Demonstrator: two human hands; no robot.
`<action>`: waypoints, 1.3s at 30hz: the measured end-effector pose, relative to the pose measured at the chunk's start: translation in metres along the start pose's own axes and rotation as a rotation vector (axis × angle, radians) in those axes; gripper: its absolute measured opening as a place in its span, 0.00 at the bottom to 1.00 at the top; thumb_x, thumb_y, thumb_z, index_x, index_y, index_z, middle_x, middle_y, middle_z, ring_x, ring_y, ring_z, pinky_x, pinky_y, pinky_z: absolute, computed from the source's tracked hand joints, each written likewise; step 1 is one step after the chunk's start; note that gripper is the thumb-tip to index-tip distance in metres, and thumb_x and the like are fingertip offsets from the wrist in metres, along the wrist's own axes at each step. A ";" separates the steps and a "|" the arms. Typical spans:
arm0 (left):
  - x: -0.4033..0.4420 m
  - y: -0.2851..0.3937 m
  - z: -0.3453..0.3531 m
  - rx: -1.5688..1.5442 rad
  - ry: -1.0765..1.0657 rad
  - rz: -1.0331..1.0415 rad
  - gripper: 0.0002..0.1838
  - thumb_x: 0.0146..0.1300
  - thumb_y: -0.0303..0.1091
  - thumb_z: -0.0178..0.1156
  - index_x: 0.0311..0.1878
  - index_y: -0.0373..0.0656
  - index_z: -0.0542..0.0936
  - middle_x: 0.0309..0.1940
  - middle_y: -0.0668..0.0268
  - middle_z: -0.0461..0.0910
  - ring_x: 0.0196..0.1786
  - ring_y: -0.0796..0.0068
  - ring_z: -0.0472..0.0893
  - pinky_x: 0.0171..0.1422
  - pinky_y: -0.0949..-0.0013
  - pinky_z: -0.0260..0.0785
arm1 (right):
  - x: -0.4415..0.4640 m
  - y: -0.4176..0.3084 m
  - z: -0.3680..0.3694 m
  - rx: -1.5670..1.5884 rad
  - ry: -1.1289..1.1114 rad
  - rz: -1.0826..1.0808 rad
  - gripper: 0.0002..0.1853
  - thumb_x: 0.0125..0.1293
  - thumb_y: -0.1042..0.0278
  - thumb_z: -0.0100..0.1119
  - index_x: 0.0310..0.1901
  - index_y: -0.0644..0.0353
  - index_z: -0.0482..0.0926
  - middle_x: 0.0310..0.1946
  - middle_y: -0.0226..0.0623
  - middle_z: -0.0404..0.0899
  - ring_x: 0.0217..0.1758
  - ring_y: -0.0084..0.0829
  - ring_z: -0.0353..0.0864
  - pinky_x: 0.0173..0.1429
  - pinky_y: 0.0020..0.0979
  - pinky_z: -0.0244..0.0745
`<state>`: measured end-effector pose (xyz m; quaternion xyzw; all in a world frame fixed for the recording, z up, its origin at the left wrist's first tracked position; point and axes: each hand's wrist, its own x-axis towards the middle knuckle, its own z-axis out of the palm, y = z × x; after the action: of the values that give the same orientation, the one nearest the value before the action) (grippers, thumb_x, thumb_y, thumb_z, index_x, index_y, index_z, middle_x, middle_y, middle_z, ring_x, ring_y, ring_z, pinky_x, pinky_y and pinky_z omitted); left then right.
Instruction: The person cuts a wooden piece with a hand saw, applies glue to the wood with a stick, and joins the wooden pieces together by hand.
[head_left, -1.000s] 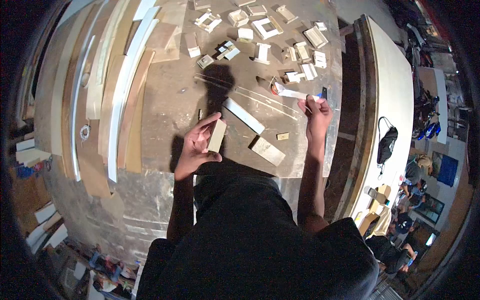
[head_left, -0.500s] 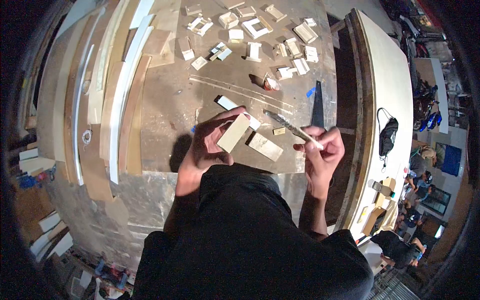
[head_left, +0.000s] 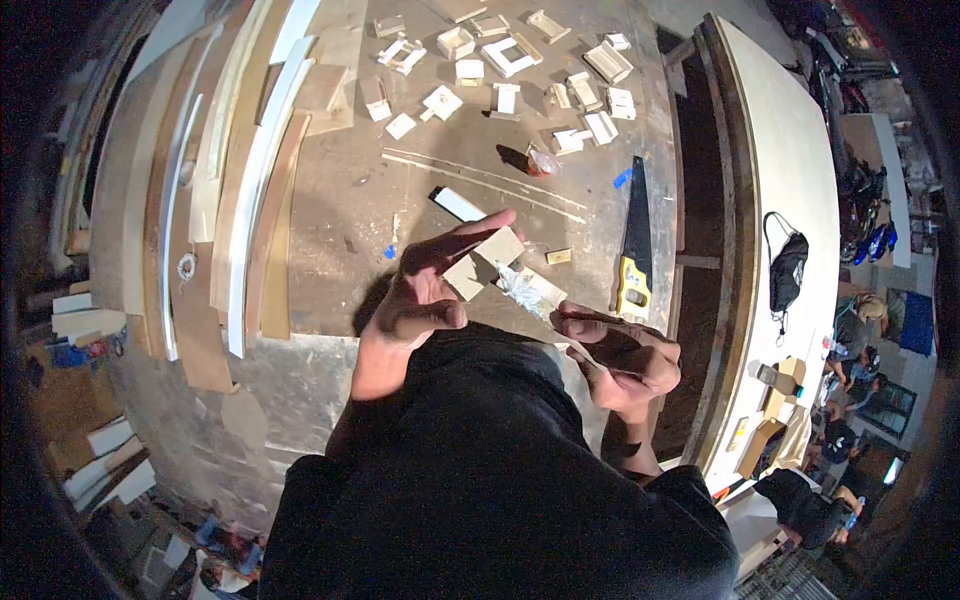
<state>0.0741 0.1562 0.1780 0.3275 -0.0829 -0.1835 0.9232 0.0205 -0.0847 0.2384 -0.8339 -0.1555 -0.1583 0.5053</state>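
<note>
My left hand holds a small pale wood block between thumb and fingers, above the near edge of the table. My right hand pinches a thin stick whose tip carries a whitish smear. That tip is beside the block's right side; whether they touch cannot be told. Behind the stick lies another wood block, partly hidden. A white-faced strip rests beyond my left fingers, and a tiny wood piece lies to the right. Farther back stands a small red and white container.
A handsaw with a yellow handle lies at the table's right edge. Several small wooden assemblies spread over the far side. Long boards cover the left. On the pale bench at right is a black pouch. People are at far right.
My right hand has come back from the red and white container towards my body, bringing the stick's coated tip to the block. The block in my left hand has turned and moved right.
</note>
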 end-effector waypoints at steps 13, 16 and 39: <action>0.009 -0.002 0.023 0.338 -0.009 -0.011 0.66 0.38 0.60 0.83 0.74 0.30 0.63 0.65 0.53 0.77 0.59 0.66 0.81 0.61 0.65 0.74 | 0.008 -0.008 -0.016 -0.015 -0.093 -0.162 0.09 0.48 0.84 0.75 0.32 0.71 0.87 0.33 0.47 0.89 0.39 0.40 0.92 0.46 0.35 0.88; 0.010 -0.008 0.029 0.338 0.064 -0.002 0.69 0.30 0.65 0.83 0.73 0.33 0.66 0.62 0.57 0.79 0.56 0.69 0.82 0.57 0.68 0.75 | 0.006 -0.003 -0.015 0.155 -0.047 -0.204 0.08 0.48 0.84 0.76 0.31 0.71 0.87 0.31 0.45 0.89 0.40 0.43 0.91 0.47 0.39 0.89; 0.012 -0.017 0.031 0.094 -0.073 0.098 0.59 0.37 0.46 0.86 0.72 0.31 0.67 0.63 0.54 0.79 0.64 0.67 0.79 0.71 0.60 0.68 | 0.012 -0.006 -0.040 0.202 -0.147 -0.327 0.16 0.62 0.65 0.70 0.27 0.74 0.81 0.32 0.53 0.87 0.42 0.52 0.90 0.46 0.44 0.89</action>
<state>0.0719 0.1214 0.1919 0.3592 -0.1410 -0.1456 0.9110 0.0249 -0.1166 0.2655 -0.7519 -0.3404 -0.1605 0.5413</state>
